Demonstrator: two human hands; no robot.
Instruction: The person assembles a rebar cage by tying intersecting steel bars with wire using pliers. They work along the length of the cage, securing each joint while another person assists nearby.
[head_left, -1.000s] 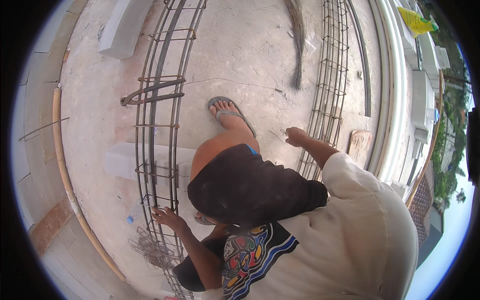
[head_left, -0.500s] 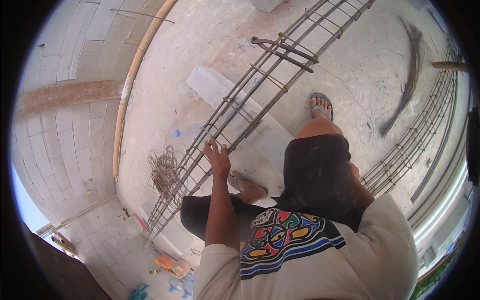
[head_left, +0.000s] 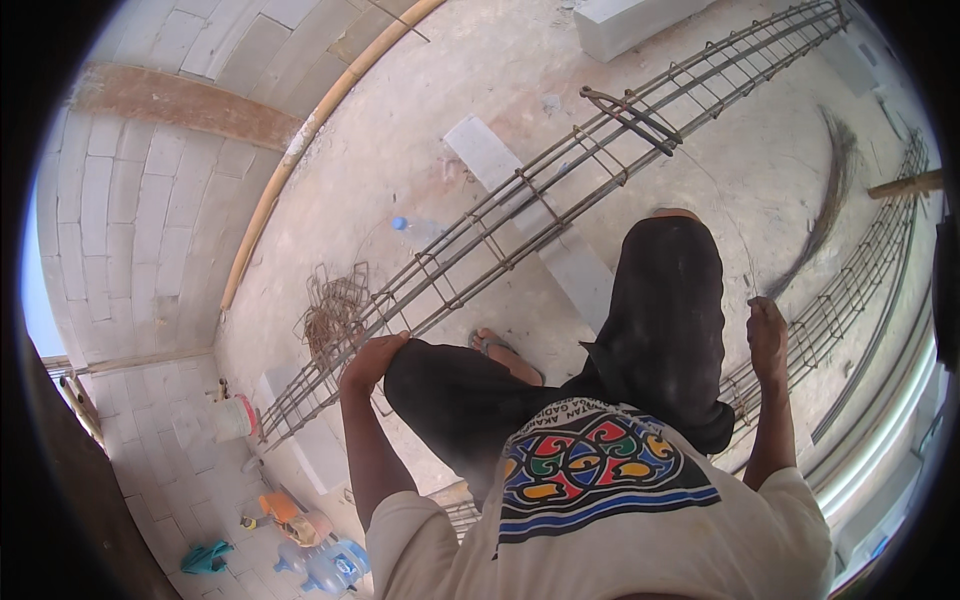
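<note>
Only the head view here; the near cage runs slantwise over the floor, from toward its lower-left corner up to the upper right, crossing a white block on the way; pincers lie across its upper stretch. Left hand sits on the left knee, right beside the cage; fingers look draped over the knee, but can't tell how spread they are or if they touch a bar. Right hand is out past the other knee with its fingers bunched together, near the tip of the wire bundle; might be pinching a thin wire, too small to say.

As for progress, I'd call it well along in shape; long bars are in and stirrups cross them down the length; can't make out which joints are tied, so some tying could be left; there's a pile of loose stirrups off the cage's lower-left end, and a second cage by the floor's right edge.
</note>
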